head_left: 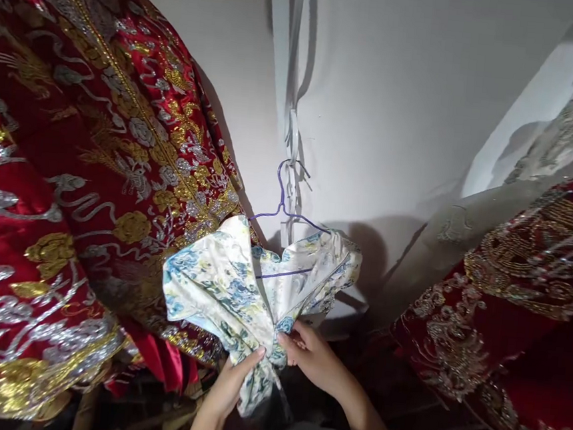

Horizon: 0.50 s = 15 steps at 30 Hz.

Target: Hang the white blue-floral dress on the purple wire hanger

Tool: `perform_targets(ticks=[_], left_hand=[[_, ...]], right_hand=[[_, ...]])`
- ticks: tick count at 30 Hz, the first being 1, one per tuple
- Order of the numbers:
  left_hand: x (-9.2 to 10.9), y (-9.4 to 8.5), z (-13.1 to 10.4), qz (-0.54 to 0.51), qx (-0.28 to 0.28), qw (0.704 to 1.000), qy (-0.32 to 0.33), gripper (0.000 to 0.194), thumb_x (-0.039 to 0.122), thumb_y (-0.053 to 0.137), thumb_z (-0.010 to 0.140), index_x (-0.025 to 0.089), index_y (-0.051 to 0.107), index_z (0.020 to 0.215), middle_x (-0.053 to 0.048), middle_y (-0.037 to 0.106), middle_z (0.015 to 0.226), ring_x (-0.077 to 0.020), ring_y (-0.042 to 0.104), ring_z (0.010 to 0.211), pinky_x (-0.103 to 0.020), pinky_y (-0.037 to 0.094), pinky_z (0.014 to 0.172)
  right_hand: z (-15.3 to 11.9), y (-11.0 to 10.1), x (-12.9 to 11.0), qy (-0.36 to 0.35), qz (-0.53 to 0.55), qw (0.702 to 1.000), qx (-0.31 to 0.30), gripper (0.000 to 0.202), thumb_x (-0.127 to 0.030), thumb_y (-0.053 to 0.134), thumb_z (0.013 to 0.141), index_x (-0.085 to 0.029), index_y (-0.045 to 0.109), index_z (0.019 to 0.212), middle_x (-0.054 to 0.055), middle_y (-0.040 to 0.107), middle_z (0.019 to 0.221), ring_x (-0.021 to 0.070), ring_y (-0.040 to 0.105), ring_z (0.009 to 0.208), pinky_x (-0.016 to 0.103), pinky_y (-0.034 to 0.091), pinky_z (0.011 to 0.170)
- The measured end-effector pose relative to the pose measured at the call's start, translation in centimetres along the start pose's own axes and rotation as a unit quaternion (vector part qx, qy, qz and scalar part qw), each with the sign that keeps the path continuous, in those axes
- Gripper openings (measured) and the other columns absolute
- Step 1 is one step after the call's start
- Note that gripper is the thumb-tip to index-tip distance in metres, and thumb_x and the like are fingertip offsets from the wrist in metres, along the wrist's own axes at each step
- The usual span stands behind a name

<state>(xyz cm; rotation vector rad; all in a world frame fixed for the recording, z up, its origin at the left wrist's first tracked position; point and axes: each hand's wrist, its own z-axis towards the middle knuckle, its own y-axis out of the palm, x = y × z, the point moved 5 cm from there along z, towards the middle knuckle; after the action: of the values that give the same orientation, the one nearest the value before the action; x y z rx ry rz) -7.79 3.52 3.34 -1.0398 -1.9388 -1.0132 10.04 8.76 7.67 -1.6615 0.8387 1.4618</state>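
A white top with blue and yellow flowers hangs from a purple hanger, its front drawn together at the bottom. My left hand grips the gathered lower front, thumb lying over the cloth. On the other side of the gather, my right hand pinches the cloth at the front edge, fingers curled. The parts of both hands behind the fabric are hidden. Below the hands dangle a bunched end of the cloth and a thin strip.
Red gowns with gold and silver embroidery crowd the left side. Another beaded red garment hangs at right, near a pale lace garment. A white metal rail runs down the pale wall; the hanger hooks onto it.
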Motion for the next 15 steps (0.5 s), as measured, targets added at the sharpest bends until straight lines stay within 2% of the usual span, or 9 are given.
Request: perform_targets(ticks=[2, 4, 6, 9, 11, 15], left_hand=[[-0.7, 0.6, 0.0, -0.017, -0.003, 1.000, 0.000, 0.050, 0.038, 0.091, 0.058, 0.020, 0.076, 0.103, -0.012, 0.077, 0.110, -0.0337, 0.065, 0.122, -0.045, 0.047, 0.110], [-1.3, 1.1, 0.0, -0.016, -0.008, 1.000, 0.011, 0.052, 0.039, 0.090, 0.060, 0.020, 0.076, 0.106, -0.011, 0.075, 0.117, -0.0329, 0.062, 0.127, -0.045, 0.041, 0.116], [-1.7, 1.6, 0.0, 0.000, -0.023, 1.000, 0.021, 0.054, 0.039, 0.089, 0.062, 0.020, 0.075, 0.111, -0.012, 0.073, 0.123, -0.0325, 0.058, 0.131, -0.045, 0.035, 0.120], [-2.3, 2.4, -0.3, 0.026, -0.056, 0.998, 0.008, 0.059, 0.040, 0.090, 0.062, 0.018, 0.073, 0.115, -0.014, 0.070, 0.127, -0.0337, 0.055, 0.134, -0.047, 0.033, 0.120], [-2.2, 2.8, -0.4, 0.040, -0.066, 0.997, 0.003, 0.062, 0.043, 0.090, 0.061, 0.018, 0.073, 0.116, -0.015, 0.070, 0.127, -0.0347, 0.054, 0.135, -0.047, 0.033, 0.120], [-1.4, 3.8, -0.3, 0.070, -0.089, 0.993, 0.017, 0.066, 0.044, 0.090, 0.060, 0.019, 0.072, 0.119, -0.013, 0.073, 0.122, -0.0352, 0.052, 0.136, -0.048, 0.028, 0.122]], right_hand=[[0.3, 0.0, -0.4, -0.006, -0.070, 0.997, 0.038, 0.041, -0.057, 0.052, 0.095, -0.020, 0.051, 0.077, -0.002, 0.048, 0.067, 0.0146, 0.048, 0.063, 0.027, 0.034, 0.061], [0.2, -0.2, -0.9, -0.020, -0.121, 0.990, 0.073, 0.046, -0.056, 0.053, 0.095, -0.020, 0.044, 0.068, -0.003, 0.043, 0.063, 0.0130, 0.042, 0.061, 0.027, 0.028, 0.058], [0.1, -0.4, -1.2, -0.032, -0.132, 0.986, 0.095, 0.046, -0.054, 0.054, 0.094, -0.020, 0.041, 0.067, -0.003, 0.043, 0.062, 0.0128, 0.042, 0.061, 0.027, 0.027, 0.059], [-0.3, -0.8, -0.9, -0.017, -0.115, 0.983, 0.145, 0.034, -0.053, 0.058, 0.093, -0.022, 0.047, 0.085, -0.005, 0.047, 0.065, 0.0141, 0.045, 0.062, 0.027, 0.031, 0.061], [-0.5, -1.2, -0.5, -0.006, -0.107, 0.979, 0.172, 0.033, -0.053, 0.058, 0.092, -0.023, 0.045, 0.091, -0.005, 0.046, 0.066, 0.0144, 0.045, 0.062, 0.027, 0.031, 0.061], [-1.0, -1.7, -0.5, -0.037, -0.102, 0.983, 0.147, 0.039, -0.052, 0.049, 0.098, -0.022, 0.038, 0.076, -0.004, 0.042, 0.066, 0.0133, 0.040, 0.063, 0.027, 0.029, 0.061]])
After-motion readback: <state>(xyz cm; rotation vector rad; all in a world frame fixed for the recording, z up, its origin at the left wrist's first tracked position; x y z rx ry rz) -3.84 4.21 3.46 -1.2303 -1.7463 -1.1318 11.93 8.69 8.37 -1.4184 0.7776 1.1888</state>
